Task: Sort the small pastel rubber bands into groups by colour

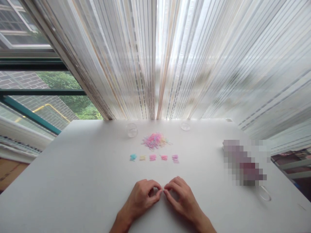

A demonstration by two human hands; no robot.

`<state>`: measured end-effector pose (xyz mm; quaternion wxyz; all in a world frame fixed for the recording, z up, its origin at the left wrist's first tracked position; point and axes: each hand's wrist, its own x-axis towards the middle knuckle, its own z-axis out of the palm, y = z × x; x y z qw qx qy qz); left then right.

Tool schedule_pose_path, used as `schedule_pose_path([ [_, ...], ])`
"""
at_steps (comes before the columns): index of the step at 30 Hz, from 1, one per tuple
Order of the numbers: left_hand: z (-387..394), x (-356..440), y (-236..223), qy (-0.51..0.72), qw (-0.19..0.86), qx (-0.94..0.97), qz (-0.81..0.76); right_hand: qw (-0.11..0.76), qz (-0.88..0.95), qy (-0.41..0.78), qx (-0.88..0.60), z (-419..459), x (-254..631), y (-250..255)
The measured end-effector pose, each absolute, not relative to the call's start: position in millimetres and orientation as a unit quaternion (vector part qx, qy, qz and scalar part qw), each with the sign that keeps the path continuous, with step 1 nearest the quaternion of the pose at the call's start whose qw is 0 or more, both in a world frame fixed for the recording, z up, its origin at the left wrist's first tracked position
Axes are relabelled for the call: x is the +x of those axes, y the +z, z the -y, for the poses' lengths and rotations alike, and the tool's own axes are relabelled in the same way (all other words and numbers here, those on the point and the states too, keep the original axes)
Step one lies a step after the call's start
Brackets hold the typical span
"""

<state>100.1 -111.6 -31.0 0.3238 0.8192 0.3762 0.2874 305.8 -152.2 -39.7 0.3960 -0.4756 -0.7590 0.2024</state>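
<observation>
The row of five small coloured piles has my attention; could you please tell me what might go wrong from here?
The small piles lie close together beyond the left hand and right hand, so a careless reach might mix them. The larger heap has loose strands at its edges that could scatter if bumped. The clear round container, near the far edge of the table, could perhaps be overlooked and knocked.

The person's left hand (145,194) and right hand (182,195) are bare, with slim fingers (153,183) and rounded knuckles (139,184). The narrow wrists (196,214) and visible stretch of forearms (120,224) are uncovered too; fine detail at the fingertips (160,187) is too small to tell.
</observation>
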Motion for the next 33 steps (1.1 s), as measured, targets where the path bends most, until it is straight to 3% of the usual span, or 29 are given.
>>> schedule_pose_path([
  [9, 111.5, 102.6, -32.5, 0.284, 0.389, 0.778, -0.403, 0.406, 0.737, 0.239, -0.484, 152.5, 307.9, -41.1],
  [33, 108.8, 103.7, -28.4, 0.292, 0.383, 0.785, -0.389, 0.429, 0.732, 0.229, -0.477, 150.6, 306.8, -42.2],
])
